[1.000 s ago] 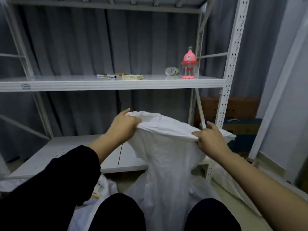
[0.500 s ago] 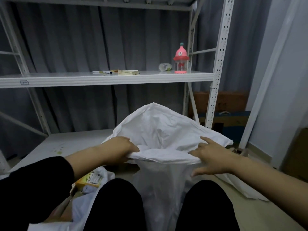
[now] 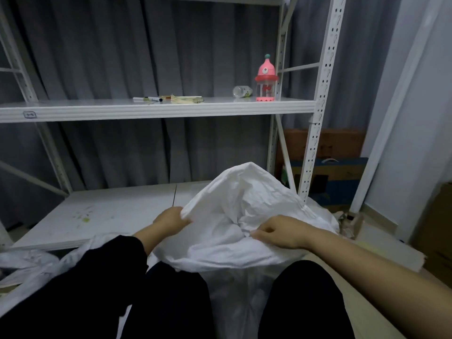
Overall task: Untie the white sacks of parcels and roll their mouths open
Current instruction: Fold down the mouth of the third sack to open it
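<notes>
A white woven sack point(image 3: 234, 196) stands between my knees, its mouth folded outward into a thick crumpled cuff. My left hand point(image 3: 170, 220) grips the cuff's left edge, fingers curled round the fabric. My right hand point(image 3: 278, 232) pinches a gathered fold on the right side of the cuff. The lower part of the sack runs down between my dark trouser legs. I cannot see inside the sack. A second white sack point(image 3: 36, 265) lies slumped on the floor at the left.
A white metal rack point(image 3: 315, 133) stands right behind the sack; its low shelf point(image 3: 97, 216) is level with my hands. On the upper shelf are a pink bottle point(image 3: 266, 79), pens and a pad. Cardboard boxes point(image 3: 330, 172) crowd the right.
The sack's mouth has come down from chest height and been turned outward into a cuff. Both hands moved lower and closer to me, and my right hand now pinches a fold.
</notes>
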